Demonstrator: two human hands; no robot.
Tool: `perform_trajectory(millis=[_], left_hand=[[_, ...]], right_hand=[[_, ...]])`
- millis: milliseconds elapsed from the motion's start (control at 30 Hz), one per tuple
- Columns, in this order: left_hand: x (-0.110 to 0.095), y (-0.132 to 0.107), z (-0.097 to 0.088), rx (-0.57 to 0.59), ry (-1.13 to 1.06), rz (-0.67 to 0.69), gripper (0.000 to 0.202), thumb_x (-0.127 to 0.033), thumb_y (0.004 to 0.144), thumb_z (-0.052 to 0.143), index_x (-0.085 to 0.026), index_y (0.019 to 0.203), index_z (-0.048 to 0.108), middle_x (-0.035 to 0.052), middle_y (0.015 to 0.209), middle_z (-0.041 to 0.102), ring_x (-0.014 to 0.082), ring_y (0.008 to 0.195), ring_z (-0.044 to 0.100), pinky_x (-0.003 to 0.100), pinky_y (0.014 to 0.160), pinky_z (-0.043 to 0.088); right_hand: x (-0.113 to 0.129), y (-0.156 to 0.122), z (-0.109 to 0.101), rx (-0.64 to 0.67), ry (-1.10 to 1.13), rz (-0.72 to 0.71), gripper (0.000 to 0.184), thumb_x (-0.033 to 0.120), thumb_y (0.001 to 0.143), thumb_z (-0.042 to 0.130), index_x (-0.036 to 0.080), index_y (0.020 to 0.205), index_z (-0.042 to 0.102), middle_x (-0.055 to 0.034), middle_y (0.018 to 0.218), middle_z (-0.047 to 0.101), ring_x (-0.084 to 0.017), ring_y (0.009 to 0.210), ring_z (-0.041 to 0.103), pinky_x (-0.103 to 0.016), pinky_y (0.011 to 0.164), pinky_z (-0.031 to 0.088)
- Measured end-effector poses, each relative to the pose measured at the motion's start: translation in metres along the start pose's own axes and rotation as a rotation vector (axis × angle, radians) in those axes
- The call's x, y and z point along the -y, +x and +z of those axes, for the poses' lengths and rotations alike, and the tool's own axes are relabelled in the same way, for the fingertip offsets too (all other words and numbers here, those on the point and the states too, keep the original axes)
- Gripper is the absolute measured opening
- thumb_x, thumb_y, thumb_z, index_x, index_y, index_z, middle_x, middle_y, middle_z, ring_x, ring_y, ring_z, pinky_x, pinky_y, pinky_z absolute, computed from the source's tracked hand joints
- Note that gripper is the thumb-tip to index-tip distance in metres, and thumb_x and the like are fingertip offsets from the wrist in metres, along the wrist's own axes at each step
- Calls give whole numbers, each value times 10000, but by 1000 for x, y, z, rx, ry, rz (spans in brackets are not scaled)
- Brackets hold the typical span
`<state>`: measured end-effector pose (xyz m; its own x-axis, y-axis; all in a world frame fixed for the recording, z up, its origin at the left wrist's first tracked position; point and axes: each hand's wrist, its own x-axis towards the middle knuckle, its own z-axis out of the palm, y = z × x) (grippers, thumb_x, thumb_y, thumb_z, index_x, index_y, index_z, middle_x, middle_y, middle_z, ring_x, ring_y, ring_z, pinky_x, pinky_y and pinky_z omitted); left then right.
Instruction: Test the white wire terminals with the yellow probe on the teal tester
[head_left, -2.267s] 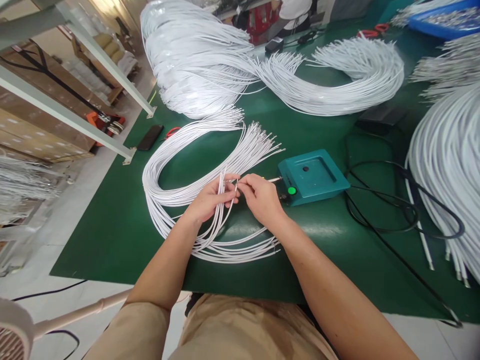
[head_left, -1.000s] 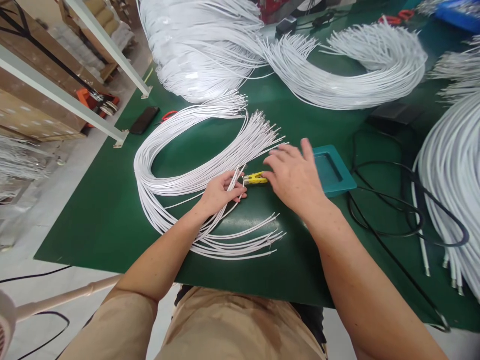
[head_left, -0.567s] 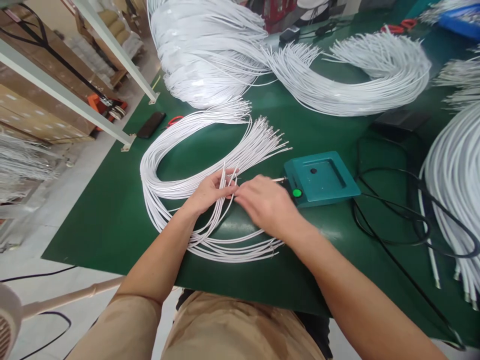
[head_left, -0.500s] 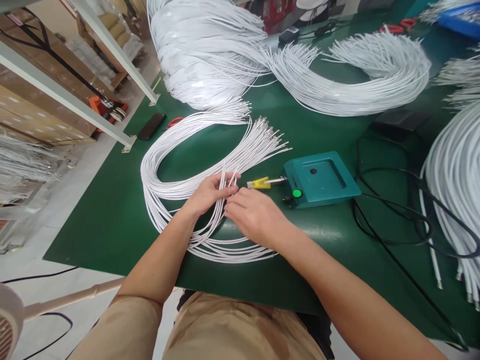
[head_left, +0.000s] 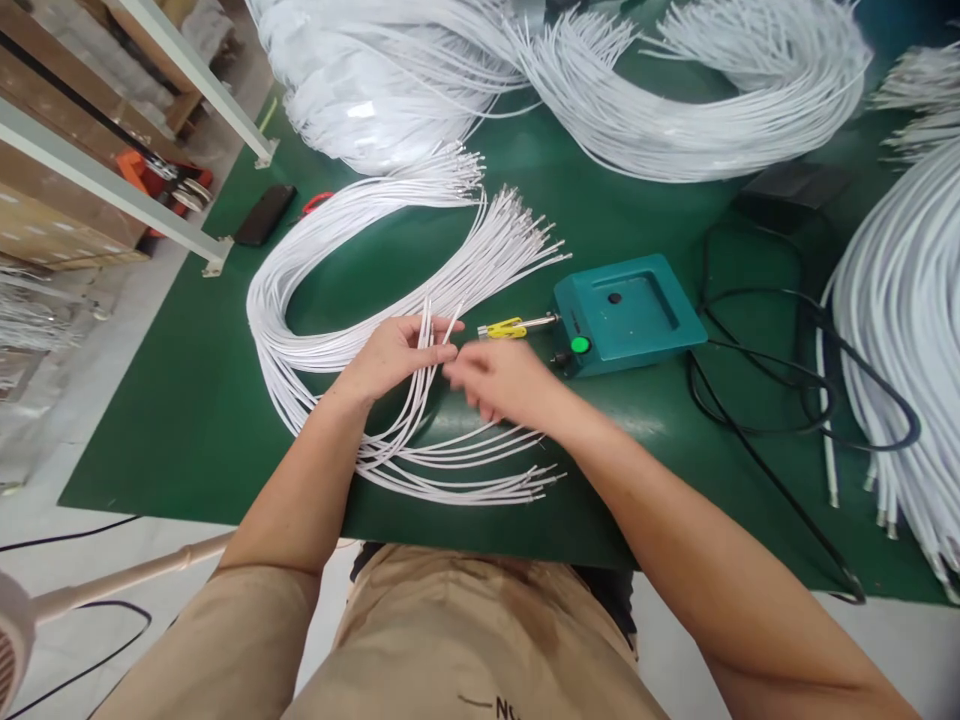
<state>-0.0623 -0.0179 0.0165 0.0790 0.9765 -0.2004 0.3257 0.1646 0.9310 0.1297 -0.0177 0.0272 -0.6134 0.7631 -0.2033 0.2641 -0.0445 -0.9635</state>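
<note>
My left hand (head_left: 394, 352) is closed around several thin white wires (head_left: 415, 408), pinched between thumb and fingers with their ends pointing up. Close against its fingertips is my right hand (head_left: 504, 378), fingers curled together and slightly blurred; what they pinch, if anything, is hidden. Loose wire ends (head_left: 525, 490) lie on the table below my right hand. Behind my left hand curves a large bundle of white wires (head_left: 270, 290), its tipped ends fanned toward the right. Just beyond my right hand, a yellow piece on a metal rod (head_left: 506, 328) sticks out from a teal box with a green button (head_left: 634, 315).
More white wires (head_left: 697, 135) are heaped at the back, and a thick coil (head_left: 892, 290) lies at the right. Black cable (head_left: 757, 395) loops beside the teal box. A dark phone-like object (head_left: 265, 214) and a red-handled tool (head_left: 316, 202) lie on the green table (head_left: 172, 400).
The camera view has shifted, so the table appears higher and further left. My right hand has drawn slightly away from the left, uncovering wire ends below it. My left hand keeps its grip.
</note>
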Motion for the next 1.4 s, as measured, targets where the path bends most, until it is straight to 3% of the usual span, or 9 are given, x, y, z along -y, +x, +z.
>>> perform_trajectory(millis=[67,133,233,367,567,867,1100,1233,1400], left_hand=[[-3,-2,4,13,19,23,381,-317,590,824,-162,918,705,-17,717,624,103,625,539,237,634,425],[-6,-4,9,50,14,36,326,-290,571,832,-151,814,665,-23,693,611,98,606,541,234,614,427],[-10,-6,18,75,-79,54,284,-290,626,800,-149,754,590,-20,683,599,101,620,563,229,604,439],[-12,-6,26,29,-231,104,312,-286,644,784,-153,718,512,-22,689,576,119,668,611,218,589,453],[-10,-5,29,-56,-146,131,294,-213,609,795,-141,697,524,-35,644,563,95,611,565,220,608,427],[-10,-7,31,23,-339,129,264,-230,704,734,-152,717,482,-14,697,600,127,659,649,235,626,484],[-9,-9,35,56,-289,127,304,-202,729,707,-167,686,408,-9,671,625,174,699,699,270,645,533],[-8,-8,36,84,-332,150,297,-191,750,689,-166,687,400,-4,687,624,170,729,703,281,679,543],[-6,-6,31,38,-309,181,316,-226,746,712,-161,690,407,0,702,614,146,702,683,266,676,535]], right_hand=[[-1,8,-11,-216,147,-18,199,361,822,613,174,760,582,53,511,555,-67,340,484,-168,323,365],[-3,13,-16,-301,294,-76,232,377,775,676,171,775,568,51,542,571,-66,373,494,-172,346,399],[-4,15,-14,-289,414,-130,243,345,740,711,163,704,554,34,553,584,-72,428,509,-184,389,435],[-5,14,-8,-303,375,-140,204,307,729,717,155,688,586,38,537,566,-66,441,485,-184,406,425],[-10,17,-4,-380,391,-126,249,379,697,741,168,693,608,42,553,552,-69,447,472,-208,440,428],[-9,18,-6,-171,666,27,230,352,762,665,188,660,539,74,563,361,-52,436,305,-201,435,376],[-6,18,-9,-186,539,17,443,643,778,577,202,743,601,80,490,346,-64,375,313,-222,427,396],[-6,18,-9,-143,595,27,439,624,752,631,195,684,574,84,486,316,-61,387,311,-217,427,391],[-7,16,-12,-77,690,76,415,613,747,646,199,773,620,81,512,344,-73,454,399,-213,496,437]])
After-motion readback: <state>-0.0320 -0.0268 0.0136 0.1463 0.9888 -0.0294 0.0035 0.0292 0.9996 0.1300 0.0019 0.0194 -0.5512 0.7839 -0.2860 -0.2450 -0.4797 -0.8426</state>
